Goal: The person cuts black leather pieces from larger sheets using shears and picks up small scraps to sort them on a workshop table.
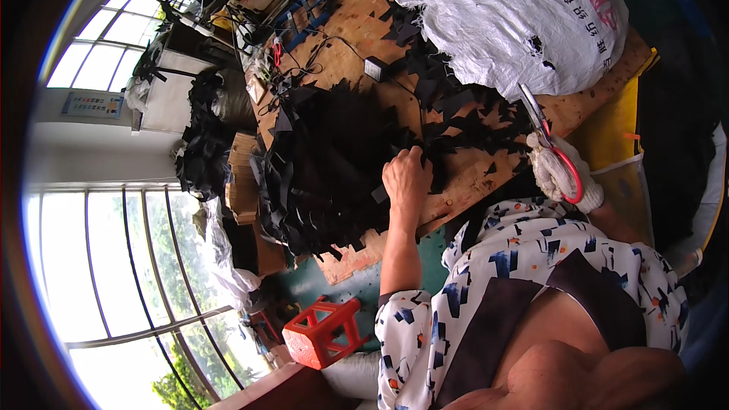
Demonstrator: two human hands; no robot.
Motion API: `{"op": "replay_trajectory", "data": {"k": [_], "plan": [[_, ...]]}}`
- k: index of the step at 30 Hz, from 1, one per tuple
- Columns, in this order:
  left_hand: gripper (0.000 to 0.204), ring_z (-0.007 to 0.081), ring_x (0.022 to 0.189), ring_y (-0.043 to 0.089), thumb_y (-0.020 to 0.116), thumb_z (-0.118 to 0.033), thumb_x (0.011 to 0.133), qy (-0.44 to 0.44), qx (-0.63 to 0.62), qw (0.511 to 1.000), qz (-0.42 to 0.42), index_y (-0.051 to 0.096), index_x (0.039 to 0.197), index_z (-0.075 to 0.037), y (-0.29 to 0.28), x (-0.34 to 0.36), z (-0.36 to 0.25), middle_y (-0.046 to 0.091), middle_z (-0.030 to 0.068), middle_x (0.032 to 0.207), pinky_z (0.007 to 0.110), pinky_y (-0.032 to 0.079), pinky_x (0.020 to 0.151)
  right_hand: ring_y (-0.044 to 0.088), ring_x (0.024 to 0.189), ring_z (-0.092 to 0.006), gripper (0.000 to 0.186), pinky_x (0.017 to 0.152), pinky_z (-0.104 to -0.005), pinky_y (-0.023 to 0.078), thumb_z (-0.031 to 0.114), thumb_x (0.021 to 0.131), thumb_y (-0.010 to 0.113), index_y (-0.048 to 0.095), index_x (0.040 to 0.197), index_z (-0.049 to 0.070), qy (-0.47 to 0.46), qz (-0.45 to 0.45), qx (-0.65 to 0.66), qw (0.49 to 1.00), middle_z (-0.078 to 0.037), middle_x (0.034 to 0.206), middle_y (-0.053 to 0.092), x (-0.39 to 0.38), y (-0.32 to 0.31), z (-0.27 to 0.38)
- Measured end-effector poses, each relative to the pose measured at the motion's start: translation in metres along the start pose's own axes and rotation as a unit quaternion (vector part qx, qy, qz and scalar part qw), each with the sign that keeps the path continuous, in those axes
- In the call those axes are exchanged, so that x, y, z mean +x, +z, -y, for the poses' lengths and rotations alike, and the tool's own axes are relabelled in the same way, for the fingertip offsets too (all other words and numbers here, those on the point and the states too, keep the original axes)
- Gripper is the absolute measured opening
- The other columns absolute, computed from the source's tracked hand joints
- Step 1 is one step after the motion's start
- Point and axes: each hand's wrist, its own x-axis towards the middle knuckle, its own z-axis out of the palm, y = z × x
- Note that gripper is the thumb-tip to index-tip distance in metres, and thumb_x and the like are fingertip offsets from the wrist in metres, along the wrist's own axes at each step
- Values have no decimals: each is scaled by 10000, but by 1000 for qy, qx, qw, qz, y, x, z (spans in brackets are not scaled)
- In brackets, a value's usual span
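My bare left hand is at the table's near side with its fingers curled down into black fabric. Its fingertips are hidden, and the piece they grip hardly stands out from the dark scraps around it. To the right, my right hand wears a white knitted glove and grips scissors with red handles. The blades point away from me, toward a white woven sack, and look nearly closed. A large heap of black fabric pieces lies left of my left hand.
The white woven sack covers the far right of the wooden table. Scraps, a cable and a black adapter lie on the tabletop. Tools and a blue rack crowd the far left. A red stool stands on the green floor.
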Motion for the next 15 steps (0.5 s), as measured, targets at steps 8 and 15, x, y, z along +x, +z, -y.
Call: {"op": "replay_trajectory", "data": {"k": [8,15], "plan": [[141,216,751,571,634,-135,696,82,-58,991,-88,603,830,-104,2,24,-28,554,44,749,343,405,651,482,318,-161,248,262,-269,405,360,923,389,462,850,134,-18,-36,-48,998,-67,489,494,0,-11,-3],[172,232,793,582,644,-88,684,201,-69,975,-70,620,854,-108,44,61,-47,586,46,839,345,430,691,464,321,-131,239,264,-235,383,354,929,391,466,911,128,-20,-29,-59,998,-38,505,497,-6,3,-6]]}}
